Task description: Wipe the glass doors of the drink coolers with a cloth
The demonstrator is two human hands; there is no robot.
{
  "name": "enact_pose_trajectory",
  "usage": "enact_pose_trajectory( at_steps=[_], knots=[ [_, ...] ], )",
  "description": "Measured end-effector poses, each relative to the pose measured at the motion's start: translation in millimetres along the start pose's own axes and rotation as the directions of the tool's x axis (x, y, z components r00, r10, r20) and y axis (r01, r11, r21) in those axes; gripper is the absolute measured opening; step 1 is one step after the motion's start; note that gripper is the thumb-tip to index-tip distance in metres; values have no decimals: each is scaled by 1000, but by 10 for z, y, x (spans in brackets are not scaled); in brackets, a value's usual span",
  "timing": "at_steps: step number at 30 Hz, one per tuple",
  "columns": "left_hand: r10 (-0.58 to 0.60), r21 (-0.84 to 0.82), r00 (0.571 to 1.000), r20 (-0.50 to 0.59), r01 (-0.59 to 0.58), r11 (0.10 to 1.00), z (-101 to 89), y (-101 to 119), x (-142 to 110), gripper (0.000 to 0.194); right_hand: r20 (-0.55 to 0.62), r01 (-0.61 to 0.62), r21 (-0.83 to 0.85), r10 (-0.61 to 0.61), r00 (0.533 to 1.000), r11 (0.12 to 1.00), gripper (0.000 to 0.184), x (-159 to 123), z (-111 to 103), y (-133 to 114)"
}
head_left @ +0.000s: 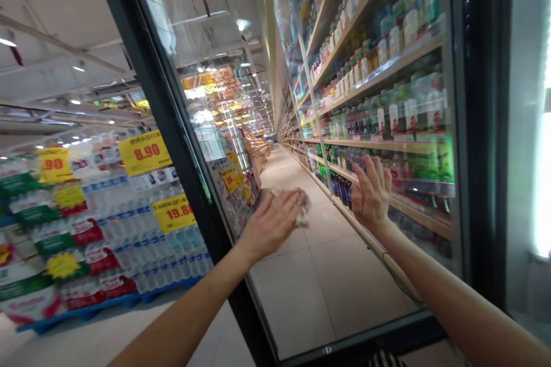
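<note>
A tall glass door with a dark frame (181,120) stands tilted across the view, and its pane mirrors or lets through an aisle and shelves. My left hand (275,221) lies over a crumpled, light-coloured cloth (303,209) and presses it to the pane. Most of the cloth is hidden under the palm and fingers. Further right, my right hand (371,195) is raised with fingers stretched out and nothing in it. It is at the glass, though whether the palm touches cannot be made out.
Several shelves of bottled drinks (396,109) show in the glass on the right. At left, wrapped packs of bottled water (167,264) are stacked on a blue pallet (86,312) under yellow price signs (145,152). A bright upright light strip (543,143) is at far right.
</note>
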State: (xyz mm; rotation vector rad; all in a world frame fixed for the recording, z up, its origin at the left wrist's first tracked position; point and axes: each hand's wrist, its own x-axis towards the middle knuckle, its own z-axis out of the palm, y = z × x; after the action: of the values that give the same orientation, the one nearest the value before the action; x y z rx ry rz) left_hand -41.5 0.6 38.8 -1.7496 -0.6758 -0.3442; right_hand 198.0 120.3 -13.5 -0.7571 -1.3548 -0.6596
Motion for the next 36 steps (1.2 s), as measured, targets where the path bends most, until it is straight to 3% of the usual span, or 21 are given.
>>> enact_pose_trajectory(
  at_steps=[2,4,5,6,8,10,11,13,15,17,18,20,22,24,26,28,29,31,33,34,36],
  knots=[
    [-288,28,950,-125,293,956,-63,-200,35,50,-11,-4,-6,4,1000,1000,47,-11,12,9],
    [-451,13,873,-185,461,887,-92,-274,26,53,-19,-12,-11,12,1000,1000,47,-18,20,10],
    [-443,5,880,-172,451,893,-85,-233,-10,53,-17,-13,-12,13,1000,1000,47,-19,20,8],
    [-362,-2,923,-129,365,931,-66,-147,-65,52,-10,-14,-12,14,1000,1000,47,-19,17,5],
    [-40,-35,999,-5,40,999,-13,76,-196,48,9,-16,-13,16,1000,1000,47,-18,2,-1],
    [177,-76,981,75,-171,982,22,213,-279,42,23,-13,-16,13,1000,1000,47,-16,-15,-4],
    [176,-75,981,76,-170,983,22,213,-283,41,27,-12,-18,12,1000,1000,47,-15,-21,-4],
    [-6,-35,1000,20,7,999,-12,96,-219,42,28,-15,-23,15,999,1000,48,-13,-27,-2],
    [-227,-2,972,-62,227,974,-60,-48,-123,44,25,-22,-24,23,999,999,48,-13,-23,-2],
    [-299,-1,951,-82,300,954,-78,-75,-79,44,21,-28,-21,28,999,999,49,-12,-16,-1],
    [-239,-13,969,-66,239,971,-69,-31,-88,43,20,-25,-18,25,999,1000,49,-12,-14,0],
    [42,-62,999,-3,-42,997,-30,108,-149,39,22,-16,-13,16,1000,1000,49,-11,-16,3],
    [261,-103,964,48,-255,961,4,198,-193,36,24,-9,-12,9,1000,1000,49,-11,-23,5],
    [195,-80,980,50,-191,978,3,163,-152,38,23,-10,-14,11,1000,1000,48,-12,-31,6],
    [-39,-25,999,-5,39,999,-22,57,-42,41,22,-19,-17,19,1000,1000,47,-14,-36,4],
    [-209,4,976,-58,210,978,-32,0,59,43,25,-27,-19,27,999,999,47,-14,-35,1],
    [-217,3,974,-66,218,976,-24,15,84,43,29,-31,-18,31,999,999,47,-14,-33,1],
    [-38,-26,999,-31,37,999,13,118,85,40,34,-34,-15,35,999,999,49,-14,-30,2],
    [230,-74,973,18,-228,971,54,222,70,36,34,-29,-9,29,999,1000,50,-15,-30,8],
    [298,-84,954,30,-295,952,66,238,81,35,35,-24,-8,24,999,1000,50,-18,-31,11],
    [230,-54,973,23,-228,972,61,173,158,36,39,-15,-15,16,999,1000,51,-25,-33,18]
  ],
)
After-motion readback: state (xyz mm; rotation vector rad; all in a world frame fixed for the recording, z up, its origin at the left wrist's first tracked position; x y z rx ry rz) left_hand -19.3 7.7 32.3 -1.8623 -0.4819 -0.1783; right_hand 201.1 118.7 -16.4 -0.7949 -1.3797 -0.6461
